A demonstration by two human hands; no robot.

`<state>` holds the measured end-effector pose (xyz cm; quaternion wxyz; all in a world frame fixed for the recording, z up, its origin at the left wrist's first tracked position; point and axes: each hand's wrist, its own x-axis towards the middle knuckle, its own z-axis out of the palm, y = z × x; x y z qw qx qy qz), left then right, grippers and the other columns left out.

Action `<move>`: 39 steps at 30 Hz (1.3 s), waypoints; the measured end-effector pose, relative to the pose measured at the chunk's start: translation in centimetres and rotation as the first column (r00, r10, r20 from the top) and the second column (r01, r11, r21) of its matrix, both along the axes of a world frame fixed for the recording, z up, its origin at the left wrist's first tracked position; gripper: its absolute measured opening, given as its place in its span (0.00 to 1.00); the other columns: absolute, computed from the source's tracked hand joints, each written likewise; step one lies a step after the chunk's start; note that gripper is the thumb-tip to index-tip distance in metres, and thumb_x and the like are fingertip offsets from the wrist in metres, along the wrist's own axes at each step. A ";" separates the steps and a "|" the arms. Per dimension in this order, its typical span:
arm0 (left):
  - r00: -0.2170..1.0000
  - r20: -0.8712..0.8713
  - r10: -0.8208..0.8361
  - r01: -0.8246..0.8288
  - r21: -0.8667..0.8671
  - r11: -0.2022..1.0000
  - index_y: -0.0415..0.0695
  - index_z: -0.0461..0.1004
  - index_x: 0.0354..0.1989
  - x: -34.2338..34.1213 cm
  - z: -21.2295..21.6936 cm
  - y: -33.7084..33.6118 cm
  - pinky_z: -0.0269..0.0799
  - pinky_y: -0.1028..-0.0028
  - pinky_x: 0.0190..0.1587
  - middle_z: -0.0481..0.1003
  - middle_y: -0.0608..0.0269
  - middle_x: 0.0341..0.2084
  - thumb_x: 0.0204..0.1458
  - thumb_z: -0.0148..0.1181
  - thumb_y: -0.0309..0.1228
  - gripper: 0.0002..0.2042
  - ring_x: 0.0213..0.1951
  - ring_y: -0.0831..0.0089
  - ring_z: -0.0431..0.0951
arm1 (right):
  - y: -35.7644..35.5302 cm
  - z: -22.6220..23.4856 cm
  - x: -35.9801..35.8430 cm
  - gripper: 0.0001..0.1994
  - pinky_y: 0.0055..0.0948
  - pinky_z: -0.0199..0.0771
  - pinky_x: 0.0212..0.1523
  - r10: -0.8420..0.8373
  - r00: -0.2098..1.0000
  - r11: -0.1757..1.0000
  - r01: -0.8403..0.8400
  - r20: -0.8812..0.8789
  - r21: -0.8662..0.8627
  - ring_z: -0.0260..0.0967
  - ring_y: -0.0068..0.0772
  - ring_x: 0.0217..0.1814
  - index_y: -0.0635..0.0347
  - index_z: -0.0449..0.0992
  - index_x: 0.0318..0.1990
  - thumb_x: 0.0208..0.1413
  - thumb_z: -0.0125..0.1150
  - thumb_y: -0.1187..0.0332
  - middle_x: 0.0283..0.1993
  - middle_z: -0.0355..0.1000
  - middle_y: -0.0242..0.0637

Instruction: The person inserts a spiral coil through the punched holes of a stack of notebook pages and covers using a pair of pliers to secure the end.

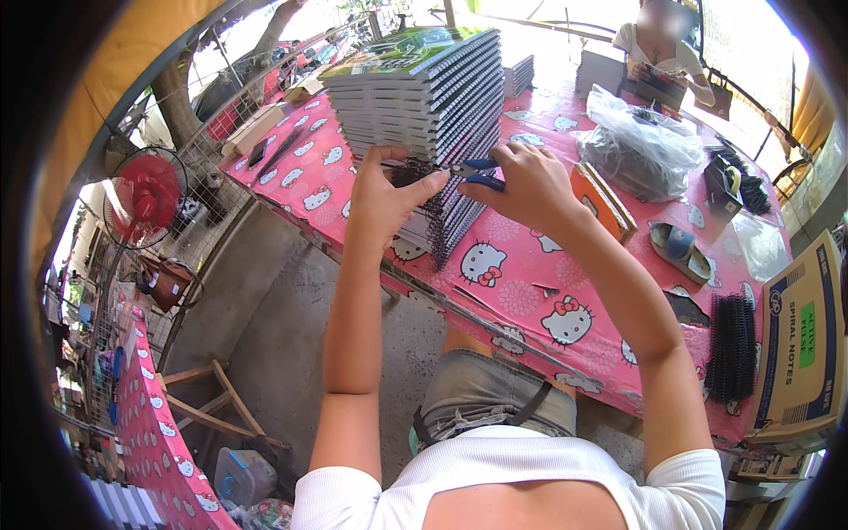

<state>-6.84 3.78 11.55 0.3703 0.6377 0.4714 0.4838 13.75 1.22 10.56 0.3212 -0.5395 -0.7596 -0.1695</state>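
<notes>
White ribbed top (pixel 512 450) below left hand (pixel 384 196), half-curled, pinching black spiral coil (pixel 412 172), and right hand (pixel 533 187), curled around blue-handled metal pliers (pixel 481 164); tall green-topped notebook stack (pixel 389 110) beyond.

red fan (pixel 146 196) near brown bag (pixel 166 281); slipper (pixel 681 251) on pink table cover (pixel 521 296).

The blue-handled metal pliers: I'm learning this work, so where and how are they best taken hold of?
Probably by the two blue handles, coming from the right, as the bare right hand does: on the pliers, the handles spread apart toward that side, while the metal nose points left, toward the bare left hand.
</notes>
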 end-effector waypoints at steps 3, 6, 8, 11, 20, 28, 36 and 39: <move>0.996 -0.082 0.039 -0.027 0.148 0.989 0.39 0.68 0.43 -0.8 -1.2 0.9 0.72 0.73 0.31 0.76 0.58 0.28 0.38 0.71 0.31 0.23 0.28 0.72 0.76 | -1.2 3.1 -1.5 0.32 0.43 0.68 0.48 -0.086 0.995 0.846 0.042 -0.059 -0.532 0.73 0.45 0.42 0.64 0.75 0.34 0.45 0.58 0.36 0.36 0.74 0.45; 0.998 -0.059 -0.007 0.013 0.097 0.995 0.39 0.68 0.43 -0.9 -1.3 1.2 0.72 0.70 0.35 0.75 0.56 0.31 0.37 0.72 0.32 0.24 0.32 0.70 0.76 | -1.0 1.5 -0.4 0.32 0.42 0.69 0.47 -0.046 0.996 0.976 0.028 -0.078 -0.215 0.74 0.45 0.41 0.64 0.75 0.34 0.44 0.59 0.36 0.35 0.74 0.45; 0.997 -0.077 0.017 -0.004 0.164 0.986 0.39 0.69 0.43 -0.7 -1.5 1.4 0.72 0.70 0.35 0.76 0.57 0.30 0.37 0.72 0.31 0.24 0.31 0.70 0.76 | -0.4 0.8 0.4 0.32 0.42 0.70 0.46 -0.040 0.999 0.992 0.036 -0.027 -0.119 0.74 0.45 0.39 0.63 0.75 0.34 0.44 0.60 0.37 0.34 0.74 0.45; 0.994 -0.086 0.060 -0.046 0.153 0.987 0.39 0.69 0.42 -0.3 -1.3 0.8 0.72 0.70 0.36 0.76 0.56 0.30 0.37 0.71 0.31 0.23 0.31 0.69 0.76 | 0.3 -0.1 0.4 0.31 0.41 0.72 0.42 -0.023 0.998 0.999 0.020 0.058 0.046 0.74 0.45 0.36 0.63 0.76 0.33 0.45 0.60 0.37 0.32 0.74 0.45; 0.991 -0.103 0.089 -0.069 0.187 0.980 0.37 0.69 0.42 -0.7 -1.6 0.8 0.73 0.71 0.35 0.76 0.58 0.27 0.38 0.70 0.31 0.22 0.30 0.69 0.78 | -1.2 2.0 -0.4 0.31 0.38 0.75 0.32 -0.102 0.994 0.866 0.109 0.041 -0.488 0.75 0.44 0.30 0.63 0.77 0.29 0.46 0.58 0.36 0.26 0.73 0.42; 1.000 -0.021 0.022 -0.020 0.086 0.996 0.37 0.67 0.43 0.0 -2.3 0.9 0.73 0.69 0.38 0.76 0.55 0.31 0.37 0.73 0.35 0.27 0.35 0.66 0.77 | 0.6 -1.5 0.9 0.31 0.39 0.75 0.28 0.005 0.997 0.985 -0.017 0.073 0.172 0.74 0.43 0.25 0.62 0.77 0.25 0.46 0.58 0.36 0.22 0.72 0.41; 0.991 -0.109 0.073 -0.053 0.180 0.982 0.35 0.68 0.41 -1.1 -3.0 1.4 0.73 0.68 0.39 0.76 0.55 0.31 0.36 0.74 0.35 0.27 0.34 0.66 0.77 | -1.2 0.3 0.0 0.31 0.40 0.74 0.30 -0.132 0.987 0.841 0.159 0.090 -0.517 0.74 0.43 0.26 0.62 0.77 0.26 0.47 0.57 0.36 0.24 0.73 0.42; 0.994 0.098 -0.039 0.039 0.002 0.999 0.35 0.68 0.41 -0.6 -2.8 0.7 0.73 0.67 0.40 0.76 0.55 0.31 0.35 0.74 0.33 0.26 0.34 0.66 0.77 | -0.1 -2.6 1.4 0.31 0.40 0.74 0.30 -0.003 1.000 1.000 0.003 0.017 0.016 0.75 0.42 0.27 0.62 0.77 0.27 0.46 0.58 0.36 0.26 0.73 0.42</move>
